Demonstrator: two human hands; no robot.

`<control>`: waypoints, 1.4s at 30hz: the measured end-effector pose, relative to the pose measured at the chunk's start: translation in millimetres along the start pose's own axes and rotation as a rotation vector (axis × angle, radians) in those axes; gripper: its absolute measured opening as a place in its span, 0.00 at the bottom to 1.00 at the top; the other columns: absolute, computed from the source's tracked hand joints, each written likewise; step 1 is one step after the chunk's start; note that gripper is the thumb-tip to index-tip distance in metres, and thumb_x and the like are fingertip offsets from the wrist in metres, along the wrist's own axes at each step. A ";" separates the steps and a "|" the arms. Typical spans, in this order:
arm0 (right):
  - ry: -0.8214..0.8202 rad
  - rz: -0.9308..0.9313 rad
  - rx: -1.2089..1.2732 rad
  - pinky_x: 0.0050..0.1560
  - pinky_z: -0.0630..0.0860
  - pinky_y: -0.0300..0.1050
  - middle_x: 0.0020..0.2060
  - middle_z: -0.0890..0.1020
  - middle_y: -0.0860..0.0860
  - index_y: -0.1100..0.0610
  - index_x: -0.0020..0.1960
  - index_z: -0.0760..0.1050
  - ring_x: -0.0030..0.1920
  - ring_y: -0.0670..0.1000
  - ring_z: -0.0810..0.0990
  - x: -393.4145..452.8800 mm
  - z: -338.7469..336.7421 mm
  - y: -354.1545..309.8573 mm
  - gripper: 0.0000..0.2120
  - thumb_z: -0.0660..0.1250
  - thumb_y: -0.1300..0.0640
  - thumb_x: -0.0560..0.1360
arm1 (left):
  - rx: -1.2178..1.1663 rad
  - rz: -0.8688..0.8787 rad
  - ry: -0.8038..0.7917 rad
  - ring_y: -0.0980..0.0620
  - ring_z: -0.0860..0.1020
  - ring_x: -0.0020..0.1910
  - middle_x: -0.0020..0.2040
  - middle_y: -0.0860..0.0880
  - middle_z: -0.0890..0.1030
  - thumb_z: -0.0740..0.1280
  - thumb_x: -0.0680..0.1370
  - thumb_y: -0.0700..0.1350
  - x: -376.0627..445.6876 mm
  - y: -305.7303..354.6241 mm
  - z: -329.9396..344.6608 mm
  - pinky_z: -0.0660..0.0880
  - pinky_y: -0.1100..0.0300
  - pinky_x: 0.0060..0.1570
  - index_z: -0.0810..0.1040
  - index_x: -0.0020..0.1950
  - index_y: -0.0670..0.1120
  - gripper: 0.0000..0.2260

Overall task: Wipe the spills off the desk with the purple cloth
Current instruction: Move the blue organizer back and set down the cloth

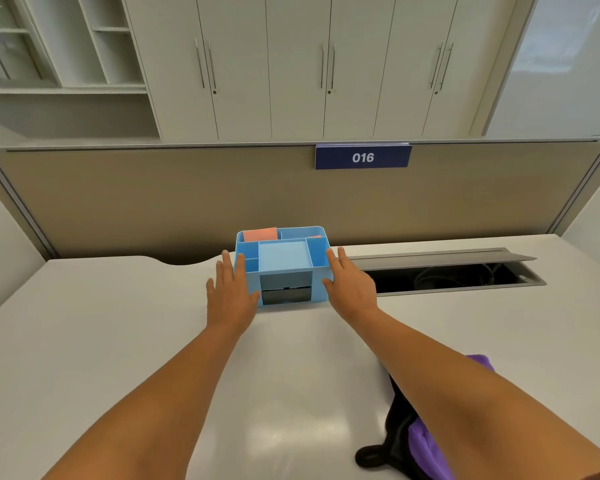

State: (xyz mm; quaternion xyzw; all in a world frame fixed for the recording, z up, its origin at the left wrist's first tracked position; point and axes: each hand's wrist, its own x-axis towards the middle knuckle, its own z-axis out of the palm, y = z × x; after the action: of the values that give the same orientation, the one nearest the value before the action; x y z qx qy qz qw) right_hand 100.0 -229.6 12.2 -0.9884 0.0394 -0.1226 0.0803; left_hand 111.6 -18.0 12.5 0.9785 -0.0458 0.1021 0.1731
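Observation:
The purple cloth [426,446] lies crumpled at the desk's near right edge, mostly hidden under my right forearm. A black item [397,414] lies against it. Both arms reach far forward, away from the cloth. My left hand [231,292] presses flat on the left side of a blue desk organizer [283,258]. My right hand [350,287] presses on its right side, so the organizer is held between the two palms. I can make out no spill on the white desk [118,341].
The organizer holds orange notes [260,234] and stands near a beige partition [187,202] carrying a blue "016" sign [362,157]. An open cable tray [447,275] with its lid raised lies to the right. Cabinets stand beyond.

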 end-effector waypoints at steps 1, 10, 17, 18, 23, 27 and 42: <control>0.009 -0.002 0.014 0.63 0.71 0.48 0.77 0.53 0.53 0.52 0.77 0.47 0.72 0.55 0.65 -3.8 2.6 -1.0 0.31 0.57 0.48 0.80 | 0.055 0.031 0.012 0.43 0.47 0.77 0.78 0.44 0.43 0.60 0.78 0.53 -4.4 1.2 2.2 0.51 0.44 0.73 0.42 0.76 0.47 0.35; -0.119 0.043 0.020 0.75 0.48 0.59 0.78 0.46 0.52 0.55 0.77 0.41 0.77 0.54 0.47 -17.9 9.7 -10.6 0.32 0.53 0.48 0.81 | 0.185 0.121 -0.106 0.48 0.38 0.76 0.78 0.47 0.39 0.52 0.79 0.58 -19.7 11.6 19.3 0.38 0.44 0.73 0.36 0.75 0.46 0.34; -0.100 0.002 0.091 0.75 0.49 0.57 0.78 0.46 0.52 0.54 0.77 0.43 0.77 0.54 0.47 -30.8 -4.1 -9.3 0.31 0.54 0.49 0.81 | 0.208 0.135 -0.114 0.47 0.39 0.76 0.78 0.47 0.39 0.52 0.79 0.57 -36.3 17.2 2.9 0.39 0.43 0.73 0.37 0.75 0.47 0.33; -0.101 0.000 0.101 0.75 0.49 0.57 0.78 0.47 0.52 0.54 0.77 0.44 0.77 0.54 0.47 -36.4 -6.6 -10.2 0.30 0.54 0.50 0.81 | 0.226 0.137 -0.133 0.47 0.39 0.76 0.78 0.47 0.39 0.52 0.79 0.57 -43.5 18.5 0.5 0.39 0.43 0.73 0.37 0.75 0.47 0.33; -0.119 0.010 0.121 0.75 0.47 0.55 0.78 0.48 0.52 0.53 0.77 0.47 0.78 0.54 0.47 -80.3 -13.4 -14.1 0.28 0.53 0.49 0.81 | 0.244 0.114 -0.221 0.46 0.40 0.76 0.78 0.46 0.39 0.53 0.79 0.57 -92.7 22.1 -7.1 0.39 0.43 0.73 0.39 0.76 0.48 0.32; -0.175 0.044 0.163 0.76 0.45 0.54 0.78 0.48 0.52 0.52 0.77 0.50 0.78 0.54 0.47 -139.1 -12.9 -20.2 0.26 0.52 0.47 0.81 | 0.175 0.085 -0.254 0.47 0.40 0.77 0.78 0.46 0.40 0.51 0.80 0.57 -146.0 23.0 -8.3 0.40 0.44 0.73 0.41 0.76 0.49 0.30; -0.150 0.286 0.377 0.72 0.59 0.45 0.76 0.57 0.48 0.50 0.73 0.61 0.73 0.50 0.63 -367.4 -46.2 -40.5 0.22 0.56 0.51 0.80 | -0.368 0.053 -0.227 0.49 0.66 0.70 0.70 0.48 0.70 0.59 0.78 0.44 -338.8 19.1 -36.9 0.64 0.55 0.67 0.64 0.70 0.46 0.20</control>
State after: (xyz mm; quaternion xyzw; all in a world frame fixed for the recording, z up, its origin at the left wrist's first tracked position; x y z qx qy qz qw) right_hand -264.4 -160.9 -23.4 -0.9467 0.1491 -0.0414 0.2825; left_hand -227.9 -4.6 -20.4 0.9341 -0.1086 -0.0142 0.3398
